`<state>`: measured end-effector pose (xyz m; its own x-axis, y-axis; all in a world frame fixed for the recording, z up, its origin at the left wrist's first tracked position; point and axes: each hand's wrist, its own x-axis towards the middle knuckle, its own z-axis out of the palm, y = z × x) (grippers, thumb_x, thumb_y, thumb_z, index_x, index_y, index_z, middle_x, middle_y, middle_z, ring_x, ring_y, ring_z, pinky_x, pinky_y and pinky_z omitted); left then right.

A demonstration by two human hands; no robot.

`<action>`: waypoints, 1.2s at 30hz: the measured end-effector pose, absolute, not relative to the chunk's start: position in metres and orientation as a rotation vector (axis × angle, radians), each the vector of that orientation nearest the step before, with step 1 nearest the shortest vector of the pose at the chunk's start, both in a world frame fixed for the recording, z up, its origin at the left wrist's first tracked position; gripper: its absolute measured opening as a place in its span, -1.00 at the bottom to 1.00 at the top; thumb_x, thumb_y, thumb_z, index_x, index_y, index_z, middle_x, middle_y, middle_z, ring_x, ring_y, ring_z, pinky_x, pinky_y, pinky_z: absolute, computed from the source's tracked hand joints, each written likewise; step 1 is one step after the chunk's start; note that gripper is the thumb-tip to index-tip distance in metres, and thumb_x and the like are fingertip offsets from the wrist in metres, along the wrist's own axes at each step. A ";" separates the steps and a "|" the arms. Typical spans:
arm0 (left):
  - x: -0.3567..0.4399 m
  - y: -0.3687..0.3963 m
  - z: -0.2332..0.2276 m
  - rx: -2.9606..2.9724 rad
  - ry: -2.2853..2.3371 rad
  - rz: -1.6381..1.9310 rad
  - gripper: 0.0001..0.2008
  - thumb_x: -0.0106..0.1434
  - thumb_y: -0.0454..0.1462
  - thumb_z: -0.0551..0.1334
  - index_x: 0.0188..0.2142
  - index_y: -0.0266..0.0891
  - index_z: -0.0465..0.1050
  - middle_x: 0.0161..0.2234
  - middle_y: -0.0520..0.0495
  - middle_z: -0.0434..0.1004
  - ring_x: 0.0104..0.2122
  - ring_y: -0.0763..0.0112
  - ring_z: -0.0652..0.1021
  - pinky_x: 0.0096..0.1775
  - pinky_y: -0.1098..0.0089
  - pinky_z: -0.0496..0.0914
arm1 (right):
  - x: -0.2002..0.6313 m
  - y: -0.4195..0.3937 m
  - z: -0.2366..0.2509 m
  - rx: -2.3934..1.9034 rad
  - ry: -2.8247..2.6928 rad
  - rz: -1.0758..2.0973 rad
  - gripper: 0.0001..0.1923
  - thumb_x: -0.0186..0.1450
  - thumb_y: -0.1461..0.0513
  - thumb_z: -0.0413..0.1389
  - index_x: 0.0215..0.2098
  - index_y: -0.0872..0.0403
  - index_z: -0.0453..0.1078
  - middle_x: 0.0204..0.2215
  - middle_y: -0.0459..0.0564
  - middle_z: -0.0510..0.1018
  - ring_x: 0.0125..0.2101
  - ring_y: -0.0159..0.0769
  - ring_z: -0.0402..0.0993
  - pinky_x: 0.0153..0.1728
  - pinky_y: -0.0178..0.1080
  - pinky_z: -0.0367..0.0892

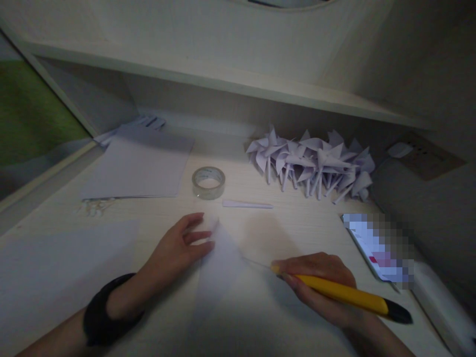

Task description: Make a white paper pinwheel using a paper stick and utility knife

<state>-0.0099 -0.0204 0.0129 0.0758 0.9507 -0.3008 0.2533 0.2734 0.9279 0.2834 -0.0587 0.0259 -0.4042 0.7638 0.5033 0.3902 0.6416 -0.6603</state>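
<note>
A folded piece of white paper [221, 265] lies on the desk between my hands, narrowing to a point at its far end. My left hand [189, 240] is open, its fingers apart and their tips touching the paper's upper left edge. In my right hand [320, 277] is a yellow and black craft knife [344, 292], gripped near the front. Its thin blade points left and reaches the paper's right edge. Just beyond the paper lies a slim rolled paper stick [247, 204], and behind that a roll of clear tape [208, 183].
Several white paper pinwheels [316, 158] are bunched at the back right. A stack of paper [139, 163] lies back left, with small white bits [98, 206] before it and another sheet [67, 267] nearer. A phone [375, 248] lies right. A shelf [223, 82] overhangs the desk.
</note>
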 end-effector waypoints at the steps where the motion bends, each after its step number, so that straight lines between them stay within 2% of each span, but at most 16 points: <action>1: -0.009 -0.019 0.015 1.166 1.419 0.787 -0.34 0.08 -0.14 0.34 0.14 -0.30 0.22 0.08 -0.34 0.42 -0.08 0.08 0.56 -0.06 0.08 0.47 | 0.284 -0.059 0.026 -0.900 -2.026 0.571 -0.65 0.16 0.39 0.21 -0.15 -0.11 0.51 -0.30 -0.23 0.67 -0.35 -0.36 0.64 -0.29 -0.37 0.57; 7: -0.007 -0.016 0.027 1.218 1.400 0.688 -0.40 0.03 -0.14 0.36 0.06 -0.31 0.36 0.03 -0.28 0.49 -0.01 0.05 0.52 0.06 0.01 0.35 | 0.285 -0.059 0.025 -0.880 -2.039 0.578 -0.64 0.15 0.41 0.21 -0.13 -0.07 0.50 -0.28 -0.20 0.67 -0.34 -0.36 0.64 -0.29 -0.37 0.57; 10: -0.011 -0.021 0.030 1.275 1.459 0.762 -0.40 0.07 -0.09 0.33 0.07 -0.29 0.37 0.09 -0.28 0.44 0.06 0.03 0.46 0.12 0.01 0.28 | 0.285 -0.058 0.025 -0.888 -2.021 0.578 -0.64 0.15 0.41 0.22 -0.14 -0.08 0.51 -0.29 -0.21 0.67 -0.34 -0.35 0.64 -0.28 -0.36 0.58; 15: -0.014 -0.037 0.034 1.080 1.394 0.842 -0.36 0.15 -0.03 0.27 0.17 -0.24 0.28 0.14 -0.29 0.39 0.04 0.02 0.49 0.04 0.05 0.39 | 0.283 -0.060 0.027 -0.925 -2.009 0.589 -0.65 0.14 0.39 0.23 -0.15 -0.11 0.53 -0.31 -0.23 0.67 -0.37 -0.35 0.64 -0.31 -0.37 0.58; 21: -0.006 -0.036 0.040 0.919 1.363 0.902 -0.32 0.11 -0.10 0.31 0.19 -0.30 0.26 0.10 -0.32 0.42 -0.01 0.06 0.52 -0.01 0.11 0.44 | 0.283 -0.059 0.028 -0.896 -2.021 0.581 -0.63 0.15 0.39 0.22 -0.13 -0.11 0.52 -0.29 -0.20 0.67 -0.36 -0.31 0.64 -0.30 -0.34 0.59; 24: -0.003 -0.029 0.042 1.018 1.297 0.814 -0.35 0.08 -0.13 0.35 0.13 -0.31 0.32 0.00 -0.29 0.52 -0.07 0.10 0.56 -0.01 0.13 0.42 | 0.284 -0.059 0.027 -0.917 -2.028 0.574 -0.69 0.15 0.38 0.22 -0.18 -0.07 0.54 -0.32 -0.19 0.67 -0.37 -0.33 0.64 -0.30 -0.38 0.58; 26: 0.000 -0.024 0.040 1.112 1.245 0.701 -0.41 0.06 -0.15 0.35 0.07 -0.33 0.38 -0.11 -0.25 0.58 -0.16 0.12 0.59 -0.09 0.16 0.45 | 0.284 -0.059 0.027 -0.938 -2.031 0.569 -0.72 0.15 0.37 0.22 -0.20 -0.06 0.55 -0.33 -0.18 0.67 -0.38 -0.34 0.64 -0.30 -0.39 0.57; 30: 0.005 -0.012 0.029 1.363 1.236 0.563 -0.66 0.07 -0.16 0.33 -0.19 -0.31 0.51 -0.29 -0.16 0.63 -0.31 0.16 0.61 -0.25 0.23 0.48 | 0.284 -0.060 0.027 -1.004 -2.044 0.571 -0.75 0.17 0.35 0.21 -0.22 -0.05 0.57 -0.35 -0.16 0.67 -0.39 -0.32 0.64 -0.32 -0.38 0.57; 32: 0.008 -0.008 0.021 1.485 1.211 0.545 -0.72 0.06 -0.14 0.33 -0.29 -0.30 0.54 -0.30 -0.15 0.64 -0.29 0.13 0.61 -0.25 0.24 0.47 | 0.284 -0.060 0.026 -1.009 -2.040 0.583 -0.77 0.18 0.34 0.20 -0.22 -0.05 0.58 -0.35 -0.14 0.67 -0.39 -0.31 0.64 -0.33 -0.37 0.58; 36: 0.013 -0.004 0.012 1.563 1.133 0.585 -0.65 0.03 -0.19 0.34 -0.18 -0.29 0.55 -0.20 -0.15 0.63 -0.22 0.12 0.60 -0.20 0.24 0.46 | 0.285 -0.060 0.026 -0.992 -2.019 0.598 -0.76 0.16 0.34 0.21 -0.22 -0.05 0.58 -0.35 -0.14 0.67 -0.39 -0.30 0.64 -0.33 -0.35 0.58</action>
